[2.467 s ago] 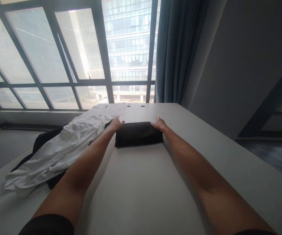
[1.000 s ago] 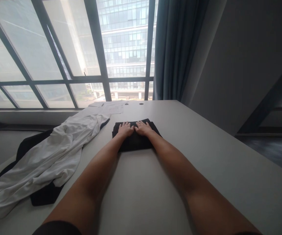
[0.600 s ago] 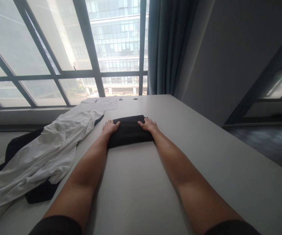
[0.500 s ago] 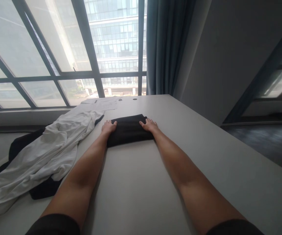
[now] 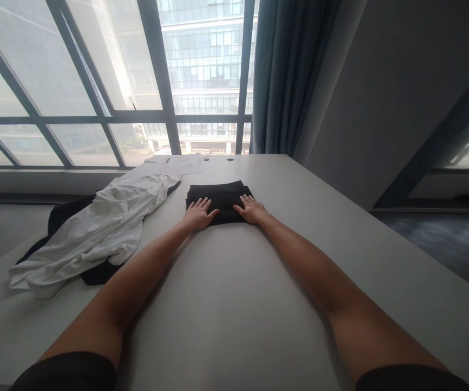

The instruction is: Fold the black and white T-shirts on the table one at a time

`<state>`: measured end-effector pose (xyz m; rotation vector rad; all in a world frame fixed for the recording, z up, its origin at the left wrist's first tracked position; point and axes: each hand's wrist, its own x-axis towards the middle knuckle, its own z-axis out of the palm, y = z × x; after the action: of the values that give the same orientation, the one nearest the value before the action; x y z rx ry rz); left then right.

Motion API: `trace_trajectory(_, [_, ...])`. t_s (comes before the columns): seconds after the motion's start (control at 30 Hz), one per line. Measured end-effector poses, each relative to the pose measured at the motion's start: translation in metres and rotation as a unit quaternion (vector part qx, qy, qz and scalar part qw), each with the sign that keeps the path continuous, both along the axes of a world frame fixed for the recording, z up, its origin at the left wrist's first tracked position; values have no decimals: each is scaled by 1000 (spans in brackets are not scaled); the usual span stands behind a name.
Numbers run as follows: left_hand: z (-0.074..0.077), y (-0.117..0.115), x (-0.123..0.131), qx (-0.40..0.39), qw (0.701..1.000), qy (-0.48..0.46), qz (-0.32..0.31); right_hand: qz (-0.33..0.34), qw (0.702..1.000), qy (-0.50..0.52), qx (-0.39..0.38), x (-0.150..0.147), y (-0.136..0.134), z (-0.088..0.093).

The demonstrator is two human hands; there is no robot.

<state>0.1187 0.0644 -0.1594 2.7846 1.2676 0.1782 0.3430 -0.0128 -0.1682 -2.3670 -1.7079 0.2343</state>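
Observation:
A black garment (image 5: 224,196), folded into a compact rectangle, lies on the white table (image 5: 226,288) straight ahead of me. Flat on its near left part rests my left hand (image 5: 200,213), fingers spread and pointing away from me. My right hand (image 5: 251,208) presses on the near right part, its fingers also apart. Neither hand grips the cloth. What kind of garment it is, I cannot tell from the folds.
To the left, a crumpled white garment (image 5: 116,217) lies over dark cloth (image 5: 69,214). Pale sheets (image 5: 177,164) and two round holes are at the table's far end. Beyond stand windows (image 5: 132,54) and a blue curtain (image 5: 285,76).
Both hands have shifted from the sides of the black garment onto its near part, lying flatter. The garment's near edge is now farther away. My view has turned slightly left.

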Motion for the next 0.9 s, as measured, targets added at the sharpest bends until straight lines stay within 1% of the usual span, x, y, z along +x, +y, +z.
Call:
trace_trajectory(0.07, [0, 2, -13, -7, 1000, -6, 28, -40, 999, 8, 13, 6, -4, -2])
trace_trajectory(0.13, [-2, 3, -20, -11, 997, -21, 75, -73, 997, 19, 34, 11, -5, -2])
trace_trajectory(0.2, [-6, 4, -23, -7, 992, -42, 116, -84, 994, 39, 51, 14, -3, 0])
trace_trajectory(0.23, [-9, 4, -23, -3, 990, -53, 127, -85, 993, 57, 57, 16, 0, 3])
trace_trajectory(0.33, [-16, 6, -22, 7, 990, -81, 116, -100, 982, 133, 90, 23, 12, 14])
trace_trajectory(0.43, [-18, 8, -21, 13, 989, -105, 104, -152, 964, 177, 126, 30, 28, 26])
trace_trajectory(0.5, [-17, 7, -21, 15, 987, -124, 99, -187, 958, 188, 113, 34, 36, 31])
trace_trajectory(0.53, [-16, 7, -22, 15, 986, -137, 95, -189, 957, 200, 96, 36, 39, 32])
trace_trajectory(0.6, [-14, 5, -23, 15, 983, -164, 84, -166, 957, 228, 64, 41, 42, 30])
trace_trajectory(0.67, [-11, 3, -23, 18, 981, -179, 73, -149, 959, 231, 69, 48, 42, 27])
trace_trajectory(0.8, [-9, -2, -22, 32, 985, -161, 56, -178, 959, 174, 134, 73, 33, 20])
trace_trajectory(0.9, [-10, -3, -21, 35, 990, -122, 57, -211, 954, 152, 149, 107, 23, 19])
